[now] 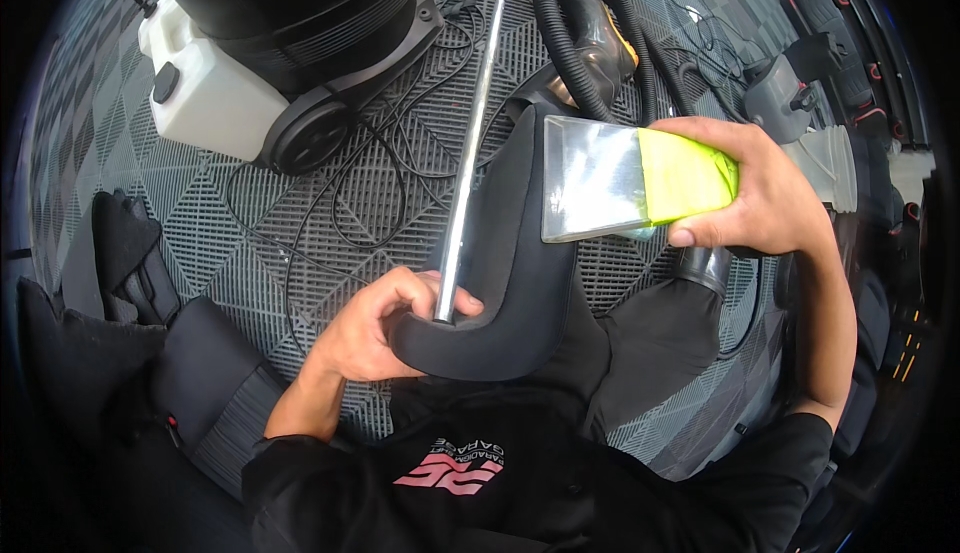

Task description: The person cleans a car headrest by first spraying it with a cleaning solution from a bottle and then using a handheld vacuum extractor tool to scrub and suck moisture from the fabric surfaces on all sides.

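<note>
A black fabric headrest [535, 323] is held over my lap, with a long silver metal post [470, 153] rising from its near end. My left hand [385, 323] is closed around that end, its thumb beside the foot of the post. My right hand [755, 188] grips a clear plastic vacuum nozzle [595, 178], wrapped in bright yellow-green material where my fingers and thumb pinch it. The nozzle's wide end lies across the headrest's right side; whether it presses on the fabric I cannot tell.
A large black vacuum [290, 13] on wheels stands far left, with a white tank [205, 83] attached. A ribbed black hose [550, 23] loops ahead. Cables [385, 153] snake over the grey tiled floor. Black seat parts [215, 373] lie at left; a pale bucket [825, 168] stands right.
</note>
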`<move>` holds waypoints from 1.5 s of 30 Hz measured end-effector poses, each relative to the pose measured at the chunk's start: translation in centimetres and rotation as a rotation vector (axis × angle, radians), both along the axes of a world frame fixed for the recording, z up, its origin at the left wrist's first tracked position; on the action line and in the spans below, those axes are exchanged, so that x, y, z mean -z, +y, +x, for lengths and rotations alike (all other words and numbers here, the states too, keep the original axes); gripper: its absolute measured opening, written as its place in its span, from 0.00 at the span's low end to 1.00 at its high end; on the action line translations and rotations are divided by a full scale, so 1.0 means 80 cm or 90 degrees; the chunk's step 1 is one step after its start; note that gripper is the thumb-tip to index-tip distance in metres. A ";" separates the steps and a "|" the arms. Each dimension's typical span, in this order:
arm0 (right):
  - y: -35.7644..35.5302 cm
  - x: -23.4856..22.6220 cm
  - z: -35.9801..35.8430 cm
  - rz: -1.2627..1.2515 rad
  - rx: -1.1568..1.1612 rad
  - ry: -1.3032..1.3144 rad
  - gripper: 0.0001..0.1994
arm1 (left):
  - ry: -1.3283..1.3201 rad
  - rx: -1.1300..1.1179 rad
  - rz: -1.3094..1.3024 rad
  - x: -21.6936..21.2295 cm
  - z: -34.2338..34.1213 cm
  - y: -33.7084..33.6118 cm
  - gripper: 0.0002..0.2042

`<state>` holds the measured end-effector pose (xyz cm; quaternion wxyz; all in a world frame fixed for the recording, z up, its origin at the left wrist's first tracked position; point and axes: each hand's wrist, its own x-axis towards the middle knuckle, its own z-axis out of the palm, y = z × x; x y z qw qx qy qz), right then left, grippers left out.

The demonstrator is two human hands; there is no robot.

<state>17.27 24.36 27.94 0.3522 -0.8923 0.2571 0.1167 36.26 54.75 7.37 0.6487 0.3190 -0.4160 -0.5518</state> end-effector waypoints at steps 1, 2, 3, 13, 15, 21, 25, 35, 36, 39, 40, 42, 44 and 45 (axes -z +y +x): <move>0.002 -0.001 0.000 -0.005 0.000 0.003 0.46 | -0.004 0.005 0.001 0.001 0.002 0.003 0.20; 0.004 -0.002 -0.003 -0.008 0.002 0.007 0.46 | 0.017 0.015 0.044 0.009 0.003 0.010 0.23; 0.004 -0.002 -0.004 -0.013 0.000 0.008 0.46 | 0.039 0.023 0.086 0.026 0.004 0.021 0.26; 0.008 -0.003 -0.027 -0.004 -0.018 -0.033 0.42 | -0.091 0.109 0.363 0.103 0.033 -0.088 0.25; 0.010 -0.006 -0.032 0.001 -0.008 -0.032 0.42 | -0.051 0.123 0.348 0.103 0.028 -0.129 0.19; 0.009 -0.005 -0.065 -0.042 -0.028 -0.055 0.42 | 0.224 0.063 0.258 0.090 0.002 -0.130 0.14; 0.021 -0.012 -0.078 -0.059 -0.013 -0.025 0.43 | 0.362 0.063 0.204 0.090 -0.001 -0.116 0.17; 0.031 -0.013 -0.111 -0.204 0.004 -0.066 0.40 | 0.150 -0.057 0.254 0.028 0.023 -0.168 0.20; 0.025 -0.006 -0.115 -0.236 0.010 -0.065 0.40 | 0.105 -0.078 0.276 0.013 0.027 -0.170 0.20; 0.010 0.016 -0.108 -0.240 0.029 -0.085 0.37 | -0.070 -0.121 0.289 0.005 0.040 -0.177 0.20; 0.007 0.021 -0.103 -0.240 0.034 -0.082 0.36 | -0.126 -0.141 0.283 0.008 0.040 -0.180 0.20; 0.007 0.035 -0.092 -0.243 0.015 -0.113 0.34 | -0.191 -0.160 0.279 0.007 0.039 -0.185 0.20; 0.003 0.044 -0.079 -0.237 0.008 -0.139 0.34 | -0.203 -0.163 0.276 0.002 0.036 -0.191 0.19; 0.001 0.052 -0.074 -0.248 -0.003 -0.148 0.34 | -0.189 -0.144 0.288 0.003 0.036 -0.192 0.20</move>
